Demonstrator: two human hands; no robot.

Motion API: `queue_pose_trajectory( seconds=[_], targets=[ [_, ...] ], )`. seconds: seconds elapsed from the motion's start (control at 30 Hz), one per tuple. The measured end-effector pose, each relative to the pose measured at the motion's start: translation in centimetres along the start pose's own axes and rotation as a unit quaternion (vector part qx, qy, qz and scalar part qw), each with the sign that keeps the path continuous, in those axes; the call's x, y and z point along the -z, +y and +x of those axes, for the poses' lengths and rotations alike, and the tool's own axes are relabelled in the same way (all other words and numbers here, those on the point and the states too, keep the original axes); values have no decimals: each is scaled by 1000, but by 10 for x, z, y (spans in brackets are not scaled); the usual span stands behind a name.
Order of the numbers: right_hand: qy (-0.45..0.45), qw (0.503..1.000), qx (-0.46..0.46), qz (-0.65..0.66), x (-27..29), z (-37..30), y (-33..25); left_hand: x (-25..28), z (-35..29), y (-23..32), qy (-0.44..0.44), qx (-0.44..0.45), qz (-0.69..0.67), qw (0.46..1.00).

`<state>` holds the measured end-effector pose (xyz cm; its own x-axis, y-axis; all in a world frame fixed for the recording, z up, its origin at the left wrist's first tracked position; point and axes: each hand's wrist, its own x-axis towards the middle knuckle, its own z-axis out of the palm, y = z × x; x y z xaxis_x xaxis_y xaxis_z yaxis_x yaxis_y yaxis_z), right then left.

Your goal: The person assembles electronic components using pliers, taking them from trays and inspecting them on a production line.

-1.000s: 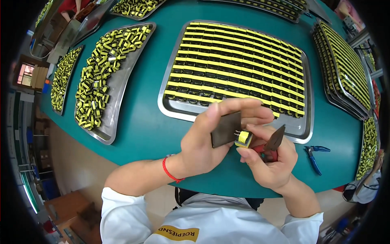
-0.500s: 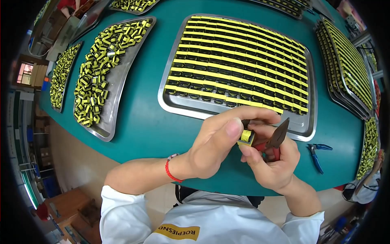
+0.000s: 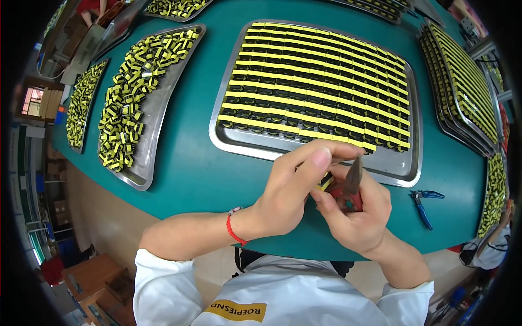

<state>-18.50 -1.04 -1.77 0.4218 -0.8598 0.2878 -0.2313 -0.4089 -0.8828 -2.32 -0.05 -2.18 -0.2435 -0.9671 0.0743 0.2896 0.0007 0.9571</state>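
Above the table's near edge, my two hands meet around a small yellow-and-black transformer (image 3: 325, 182), mostly hidden between the fingers. My left hand (image 3: 285, 190) curls over it from the left, thumb raised and fingertips bent. From the right, my right hand (image 3: 361, 220) has its thumb against the transformer's lower side. That same hand grips red-handled pliers (image 3: 353, 179), dark jaws pointing up. Just beyond the hands lies a metal tray (image 3: 244, 142) with rows of similar transformers (image 3: 321, 81).
Blue-handled pliers (image 3: 421, 211) lie to the right on the green table (image 3: 185, 163). A tray (image 3: 157, 138) of loose transformers stands at the left, another farther left. Stacked filled trays (image 3: 462, 92) rise at the right. Another person's arm (image 3: 497, 239) shows at the far right.
Both hands have shifted slightly left. The transformer has turned and is more covered by the fingers. The pliers' jaws now point more upright.
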Motion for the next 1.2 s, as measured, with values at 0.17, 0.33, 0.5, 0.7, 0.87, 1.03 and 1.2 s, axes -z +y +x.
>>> queue_pose_trajectory(
  seconds=[0.17,0.33,0.5,0.7,0.87,1.03,1.2],
  targets=[
    [-10,1000,20,-16,5,8,3,-5,8,3,41,132,-189,972],
    [-11,999,34,3,14,15,-2,3,9,-1,14,135,-283,950],
    [-40,990,113,-79,17,21,-1,-5,9,3,63,201,-351,912],
    [-49,988,100,-110,14,22,-6,-5,10,1,87,201,-346,912],
    [-36,986,115,-118,9,24,-1,-2,9,-1,91,191,-335,918],
    [-11,999,50,-17,14,16,1,0,7,3,56,148,-317,935],
    [38,983,-9,179,24,4,-1,-1,6,4,62,-53,-52,995]
  ],
)
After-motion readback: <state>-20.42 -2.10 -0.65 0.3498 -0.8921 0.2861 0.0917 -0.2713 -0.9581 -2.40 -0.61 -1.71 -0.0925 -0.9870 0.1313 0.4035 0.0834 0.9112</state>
